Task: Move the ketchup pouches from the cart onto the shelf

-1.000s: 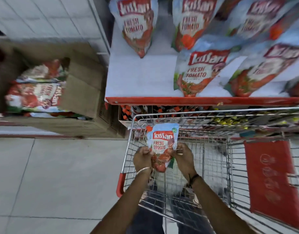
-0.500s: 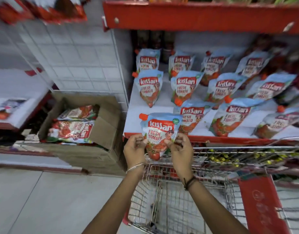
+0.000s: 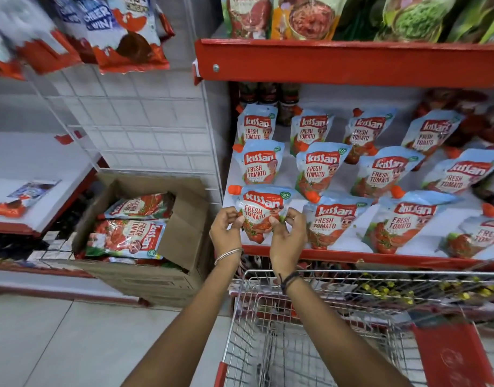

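Note:
A blue-and-red ketchup pouch with an orange cap lies at the front left corner of the white shelf. My left hand pinches its lower left edge and my right hand pinches its lower right edge. Several matching pouches lie in rows across the same shelf, to the right and behind. The wire cart stands below my arms; its visible basket holds no pouch that I can make out.
An open cardboard box with more ketchup packs sits on the floor at the left of the shelf. A red shelf edge overhangs above. A white wire grid and hanging snack bags are at the left.
Both hands carried the pouch up out of the cart and forward onto the shelf's front left corner. My view tilted up from the cart toward the shelves.

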